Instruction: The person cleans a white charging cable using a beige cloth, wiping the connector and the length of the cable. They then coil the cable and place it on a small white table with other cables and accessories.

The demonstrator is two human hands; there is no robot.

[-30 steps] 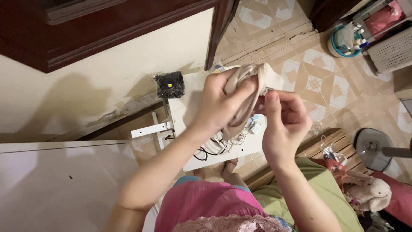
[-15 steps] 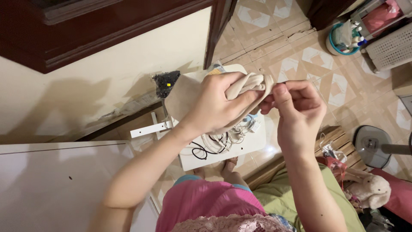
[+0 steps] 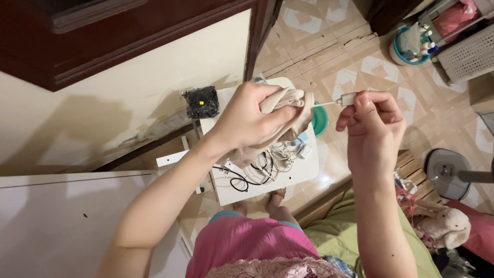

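Head view | left hand (image 3: 247, 121) gripped a bunched beige cloth (image 3: 288, 105) above a white table (image 3: 309, 172) | right hand (image 3: 368, 121) pinched a thin white tool (image 3: 342, 100), tip at the cloth | hands apart | black box (image 3: 201, 102) with a yellow label sat left of the table

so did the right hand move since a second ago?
Yes. The right hand has pulled rightward away from the beige cloth, judged against the white table below.

1 small yellow square label (image 3: 202, 102) atop the black fan (image 3: 200, 102) by the wall
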